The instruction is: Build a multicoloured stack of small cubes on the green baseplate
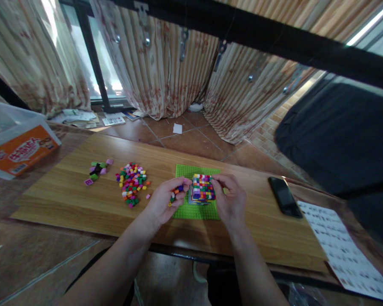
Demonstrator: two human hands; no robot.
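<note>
A multicoloured structure of small toy bricks (203, 187) stands on a green studded baseplate (196, 211). My left hand (164, 197) is just left of it, curled around several loose small bricks (176, 193) of mixed colours. Between its thumb and forefinger a pink brick (185, 181) shows at the fingertips. On the other side, my right hand (231, 197) is closed, thumb and fingertips against the upper right edge of the brick structure. Whether a separate brick sits under those fingertips is hidden.
Left of the baseplate lies a pile of colourful bricks (132, 182), with a smaller pink, green and black group (98, 169) beyond. A plastic box (22, 144) stands far left. A phone (284, 196) and a printed sheet (341, 246) lie right on the wooden table (73, 199).
</note>
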